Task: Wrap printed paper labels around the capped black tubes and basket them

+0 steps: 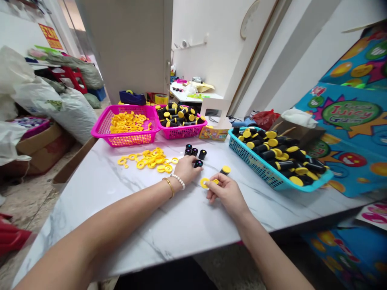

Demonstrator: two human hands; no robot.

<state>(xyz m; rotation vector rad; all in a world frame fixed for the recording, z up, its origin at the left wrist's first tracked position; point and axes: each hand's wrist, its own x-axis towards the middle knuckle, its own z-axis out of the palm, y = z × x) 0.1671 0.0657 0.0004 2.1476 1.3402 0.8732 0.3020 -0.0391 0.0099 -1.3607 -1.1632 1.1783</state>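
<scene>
Head: ring point(202, 182) in right hand point(226, 192)

"Anything worn at the wrist of the left hand point(187, 169)?"

"Two pieces. Nearest the hand, a bracelet of round, white, pearl-like beads point(180, 180). Toward eight o'clock from those, a slim gold-coloured bangle point(171, 187)."

"And on the right hand point(229, 194)?"

"Bare from fingers to forearm."

"Clothing?"

"Just black cloth point(165, 278) at six o'clock, over the lap, plain-looking and dim."
</scene>
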